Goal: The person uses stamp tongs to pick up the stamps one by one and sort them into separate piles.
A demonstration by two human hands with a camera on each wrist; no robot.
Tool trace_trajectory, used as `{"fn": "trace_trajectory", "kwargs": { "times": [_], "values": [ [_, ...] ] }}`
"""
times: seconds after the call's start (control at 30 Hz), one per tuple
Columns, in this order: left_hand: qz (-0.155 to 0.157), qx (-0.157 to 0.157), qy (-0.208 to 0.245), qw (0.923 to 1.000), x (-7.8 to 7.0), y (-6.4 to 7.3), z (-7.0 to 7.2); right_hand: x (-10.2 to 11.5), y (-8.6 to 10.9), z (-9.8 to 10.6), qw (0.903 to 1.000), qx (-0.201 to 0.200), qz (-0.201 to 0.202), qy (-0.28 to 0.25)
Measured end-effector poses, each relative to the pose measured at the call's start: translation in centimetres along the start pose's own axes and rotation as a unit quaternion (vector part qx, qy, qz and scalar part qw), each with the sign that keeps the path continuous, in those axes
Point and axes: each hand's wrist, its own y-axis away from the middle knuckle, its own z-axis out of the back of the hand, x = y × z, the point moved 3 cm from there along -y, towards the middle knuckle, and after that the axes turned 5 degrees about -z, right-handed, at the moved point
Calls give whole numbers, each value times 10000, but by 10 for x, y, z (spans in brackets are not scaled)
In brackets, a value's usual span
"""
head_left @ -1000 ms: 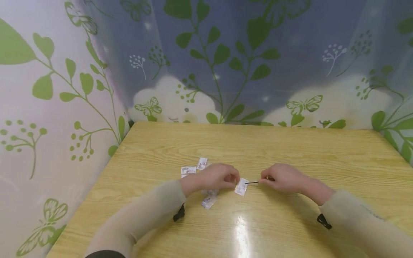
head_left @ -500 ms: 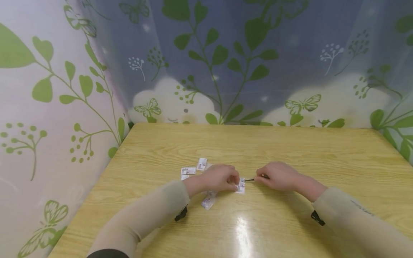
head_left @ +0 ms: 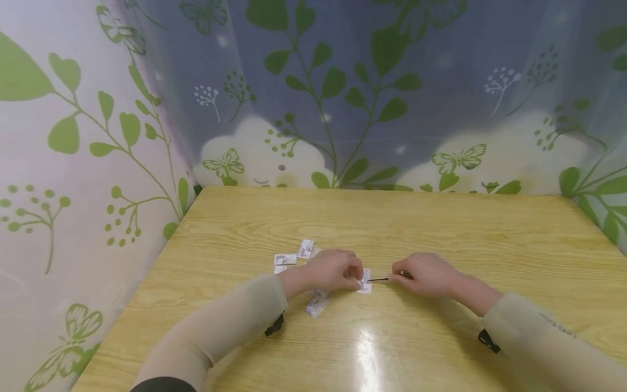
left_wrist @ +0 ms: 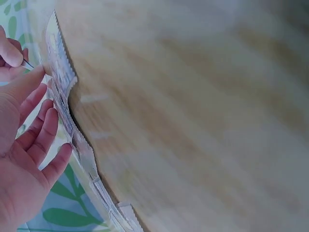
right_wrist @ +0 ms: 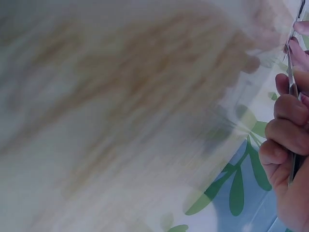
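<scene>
Nearest, pale sleeves (head_left: 235, 313): both reach in over the table (head_left: 421, 348), a black wrist mount (head_left: 275, 325) showing below the left cuff.
Left hand (head_left: 335, 270): its thumb and forefinger look pinched together on the left edge of a small printed slip (head_left: 366, 287); the remaining fingers curve loosely, clear of it.
Right hand (head_left: 426, 275): fingers clamped round slim metal tweezers (head_left: 381, 279); after edging leftward, it has eased back a touch over the last half second.
Tweezers' tip: still at the slip, though whether the prongs grip it I can't tell from here.
Printed slip: between the two hands; over the past second it has slid left under the left fingers and turned straighter, so I'd judge it is now steadied for the tweezers' work.
Loose slips (head_left: 286, 259): several lie around the left hand, apparently undisturbed.
Wall covering (head_left: 362, 109): leaves and butterflies, beyond the table's far edge.
</scene>
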Motion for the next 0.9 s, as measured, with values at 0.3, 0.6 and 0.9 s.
{"fn": "trace_trajectory", "kwargs": {
  "times": [0.3,0.6,0.9],
  "values": [
    [-165,-237,838,9961,11,17,13,-5,4,7,9998,-27,-164,-123],
    [217,-613,921,9936,49,36,29,-17,0,36,9994,-46,-288,-200],
    [404,-121,777,9961,53,37,27,-44,-28,61,9986,-216,-473,-134]
  ]
}}
